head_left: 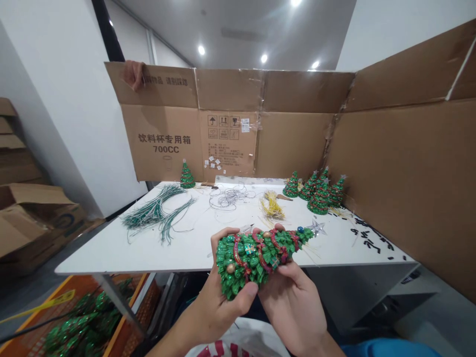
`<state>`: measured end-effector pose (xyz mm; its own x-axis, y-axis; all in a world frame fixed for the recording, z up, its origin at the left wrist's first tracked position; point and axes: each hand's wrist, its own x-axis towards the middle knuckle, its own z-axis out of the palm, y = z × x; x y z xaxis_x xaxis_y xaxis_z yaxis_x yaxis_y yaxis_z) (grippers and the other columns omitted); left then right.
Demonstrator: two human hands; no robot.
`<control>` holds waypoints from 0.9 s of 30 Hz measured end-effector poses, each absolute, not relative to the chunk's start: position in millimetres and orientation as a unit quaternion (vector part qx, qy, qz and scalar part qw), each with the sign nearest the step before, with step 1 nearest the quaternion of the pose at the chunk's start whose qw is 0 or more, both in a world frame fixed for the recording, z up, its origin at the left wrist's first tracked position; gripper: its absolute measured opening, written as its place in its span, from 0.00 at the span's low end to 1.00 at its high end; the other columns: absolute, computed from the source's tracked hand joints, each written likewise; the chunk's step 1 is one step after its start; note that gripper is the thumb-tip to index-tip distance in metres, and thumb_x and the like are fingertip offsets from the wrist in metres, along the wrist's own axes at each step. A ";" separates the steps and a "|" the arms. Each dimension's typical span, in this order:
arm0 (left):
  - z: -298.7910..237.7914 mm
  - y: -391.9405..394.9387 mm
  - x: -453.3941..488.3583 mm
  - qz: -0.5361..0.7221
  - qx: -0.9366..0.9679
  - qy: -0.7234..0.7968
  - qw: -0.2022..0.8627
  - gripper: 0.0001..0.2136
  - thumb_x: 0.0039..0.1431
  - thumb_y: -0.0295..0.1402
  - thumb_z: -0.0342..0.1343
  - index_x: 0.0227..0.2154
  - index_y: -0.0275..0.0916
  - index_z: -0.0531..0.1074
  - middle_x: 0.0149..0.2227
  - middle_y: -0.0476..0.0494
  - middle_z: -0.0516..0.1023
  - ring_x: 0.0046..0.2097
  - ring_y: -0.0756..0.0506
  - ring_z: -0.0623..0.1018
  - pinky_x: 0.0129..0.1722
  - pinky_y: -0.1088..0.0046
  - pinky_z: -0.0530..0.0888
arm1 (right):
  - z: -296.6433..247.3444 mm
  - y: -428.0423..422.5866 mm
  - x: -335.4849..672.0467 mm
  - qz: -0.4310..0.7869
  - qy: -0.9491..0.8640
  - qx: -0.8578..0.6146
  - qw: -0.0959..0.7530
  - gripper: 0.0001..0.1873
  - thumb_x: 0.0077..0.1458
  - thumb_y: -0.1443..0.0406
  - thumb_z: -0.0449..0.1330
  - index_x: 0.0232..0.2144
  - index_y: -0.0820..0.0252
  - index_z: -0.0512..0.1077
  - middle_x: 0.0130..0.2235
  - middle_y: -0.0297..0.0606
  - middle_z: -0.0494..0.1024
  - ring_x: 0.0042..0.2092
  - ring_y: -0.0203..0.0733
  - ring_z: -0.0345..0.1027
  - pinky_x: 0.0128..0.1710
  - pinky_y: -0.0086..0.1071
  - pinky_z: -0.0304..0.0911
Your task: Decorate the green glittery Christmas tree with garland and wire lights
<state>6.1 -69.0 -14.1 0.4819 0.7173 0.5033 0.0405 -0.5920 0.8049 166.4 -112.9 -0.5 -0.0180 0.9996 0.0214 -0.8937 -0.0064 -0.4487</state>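
A small green Christmas tree ornament (256, 255) with red garlands, gold balls and a clear star at its tip lies sideways above the table's front edge. My left hand (223, 297) is wrapped round its wide base, thumb on the near side. Under the tree's middle and upper part, my right hand (297, 292) grips it from below, with fingertips showing behind it. The star (317, 227) points to the right. What the fingers touch on the tree's far side is hidden.
On the white table (111, 248) lie green wire ties (156, 210), tangled thin wire (230, 196) and a yellow bundle (272, 205). Several finished trees (319, 198) stand back right, one tree (186, 174) back left. Cardboard walls (297, 139) enclose it; another person's hand (133, 75) rests on top. An orange crate (115, 327) holds trees.
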 end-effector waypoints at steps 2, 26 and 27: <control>-14.9 -68.6 6.7 0.446 0.779 0.247 0.366 0.24 0.73 0.46 0.57 0.67 0.45 0.74 0.72 0.36 0.60 0.73 0.27 0.64 0.77 0.47 0.62 | -0.3 -112.8 167.3 0.693 -0.169 -0.155 0.683 0.31 0.48 0.64 0.70 0.56 0.39 0.81 0.58 0.30 0.86 0.64 0.52 0.76 0.73 0.55 0.61; -21.6 -70.5 13.3 0.459 0.689 0.245 0.505 0.39 0.74 0.51 0.57 0.77 0.47 0.45 0.72 0.34 0.66 0.72 0.33 0.70 0.74 0.54 0.66 | -2.5 -111.0 169.8 0.688 -0.176 -0.151 0.688 0.31 0.52 0.66 0.71 0.58 0.38 0.81 0.58 0.27 0.87 0.62 0.52 0.78 0.72 0.54 0.62; -21.5 -70.5 13.2 0.460 0.690 0.250 0.500 0.37 0.74 0.51 0.57 0.77 0.46 0.48 0.72 0.33 0.67 0.72 0.32 0.70 0.75 0.53 0.66 | -2.6 -111.0 169.7 0.687 -0.179 -0.154 0.688 0.31 0.52 0.65 0.71 0.58 0.39 0.81 0.58 0.27 0.86 0.62 0.52 0.78 0.72 0.54 0.62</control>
